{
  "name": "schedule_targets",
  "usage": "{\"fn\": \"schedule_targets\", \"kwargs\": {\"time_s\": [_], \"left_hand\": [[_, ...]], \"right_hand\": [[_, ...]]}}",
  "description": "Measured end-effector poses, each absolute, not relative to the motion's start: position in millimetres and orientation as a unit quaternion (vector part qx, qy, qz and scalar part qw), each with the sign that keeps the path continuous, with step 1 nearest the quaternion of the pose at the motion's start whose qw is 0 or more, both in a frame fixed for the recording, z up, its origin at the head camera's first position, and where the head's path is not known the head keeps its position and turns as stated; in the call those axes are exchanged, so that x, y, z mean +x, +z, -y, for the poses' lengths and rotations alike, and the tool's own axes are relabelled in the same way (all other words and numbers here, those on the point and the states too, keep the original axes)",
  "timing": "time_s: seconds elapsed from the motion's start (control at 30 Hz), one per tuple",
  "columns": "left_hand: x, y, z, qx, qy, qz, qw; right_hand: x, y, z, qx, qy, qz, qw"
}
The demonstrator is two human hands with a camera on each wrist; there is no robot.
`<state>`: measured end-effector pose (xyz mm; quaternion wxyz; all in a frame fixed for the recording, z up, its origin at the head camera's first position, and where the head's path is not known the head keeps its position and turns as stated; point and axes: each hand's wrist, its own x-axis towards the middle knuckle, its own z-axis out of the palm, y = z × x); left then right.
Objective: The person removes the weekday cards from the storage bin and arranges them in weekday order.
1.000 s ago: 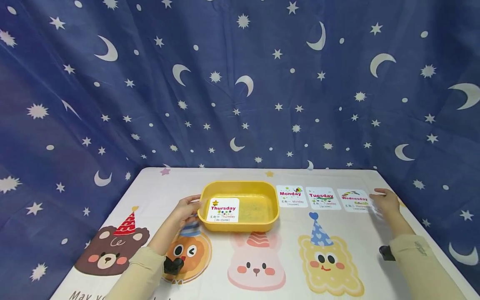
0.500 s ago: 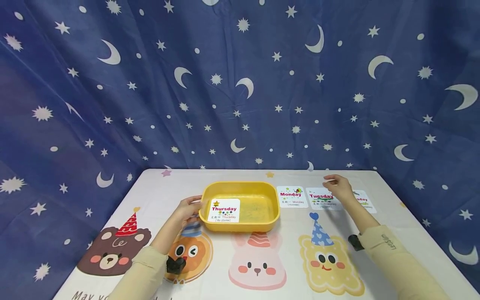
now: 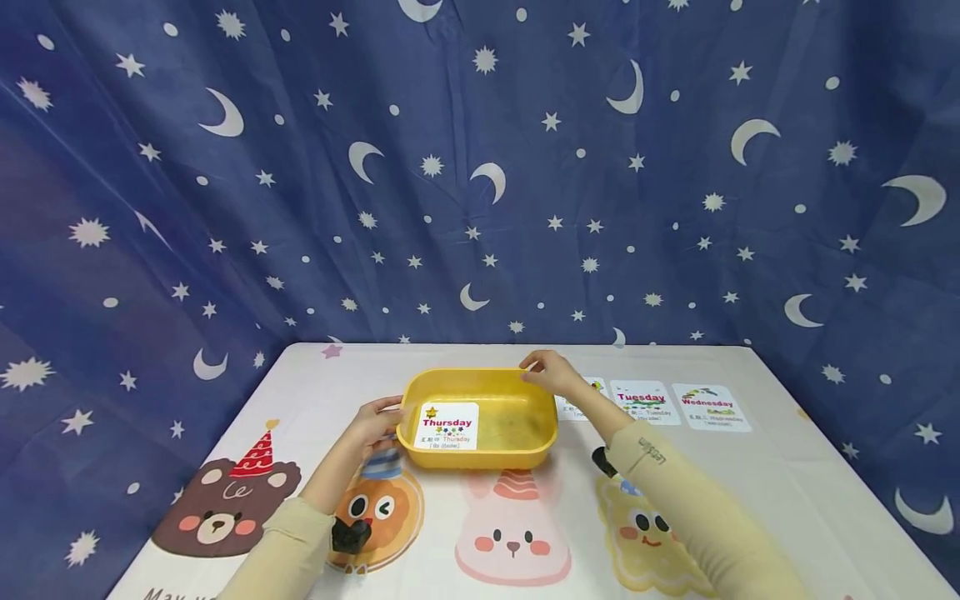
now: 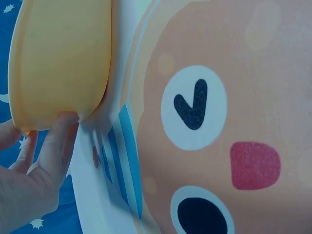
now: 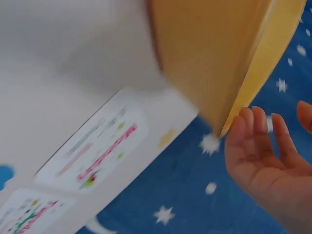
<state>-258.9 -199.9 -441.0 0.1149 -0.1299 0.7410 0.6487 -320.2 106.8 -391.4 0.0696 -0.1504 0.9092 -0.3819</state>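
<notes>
A yellow plastic tray [image 3: 517, 417] stands on the table, with a white "Thursday" card [image 3: 447, 427] lying in its left part. My left hand [image 3: 377, 423] holds the tray's left end; in the left wrist view its fingertips [image 4: 69, 117] lie against the outer wall, thumb near the rim. Over the tray's far right corner is my right hand [image 3: 552, 373], fingers loosely bent and nothing seen in them. Right of the tray, a "Monday" card [image 3: 572, 408], partly hidden by the right hand and forearm, lies in a row with "Tuesday" [image 3: 647, 403] and "Wednesday" [image 3: 710, 407] cards.
A white tablecloth [image 3: 810, 500] printed with cartoon figures covers the table. Behind it hangs a dark blue curtain [image 3: 420, 200] with moons and stars. Black wrist straps [image 3: 351, 535] show at the sleeves.
My right hand has swept left from beside the "Wednesday" card, across the row, to the tray's right end. My left hand and the tray have stayed in place.
</notes>
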Motion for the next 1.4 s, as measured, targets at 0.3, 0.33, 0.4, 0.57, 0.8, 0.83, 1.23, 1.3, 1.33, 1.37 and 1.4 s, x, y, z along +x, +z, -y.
{"fn": "schedule_targets", "kwargs": {"time_s": [0.3,0.33,0.4,0.57,0.8,0.83,1.23,1.3,1.33,1.37,1.4], "left_hand": [[-258,-439,200,-0.129,0.648,-0.741,0.121],[-258,-438,200,-0.13,0.647,-0.741,0.12],[-258,-438,202,-0.132,0.648,-0.74,0.12],[-258,-435,202,-0.133,0.65,-0.738,0.123],[-258,-437,202,-0.133,0.649,-0.739,0.123],[-258,-437,202,-0.132,0.649,-0.739,0.123],[-259,-438,199,-0.13,0.647,-0.741,0.119],[-258,-439,201,-0.127,0.649,-0.741,0.118],[-257,-439,201,-0.127,0.648,-0.741,0.119],[-257,-439,202,-0.126,0.648,-0.741,0.12],[-257,-439,202,-0.125,0.649,-0.741,0.119]], "right_hand": [[-337,-427,-53,-0.162,-0.303,-0.923,0.175],[-350,-447,-49,-0.171,-0.299,-0.923,0.171],[-375,-487,-40,-0.194,-0.289,-0.924,0.158],[-367,-489,-12,-0.174,-0.258,-0.934,0.174],[-308,-433,-2,-0.147,-0.224,-0.945,0.185],[-306,-431,-3,-0.148,-0.217,-0.946,0.19],[-304,-447,-6,-0.13,-0.222,-0.951,0.173],[-303,-450,-4,-0.128,-0.228,-0.951,0.164],[-303,-451,-3,-0.129,-0.233,-0.95,0.161],[-302,-451,-3,-0.129,-0.238,-0.949,0.159],[-302,-451,-2,-0.129,-0.243,-0.948,0.157]]}}
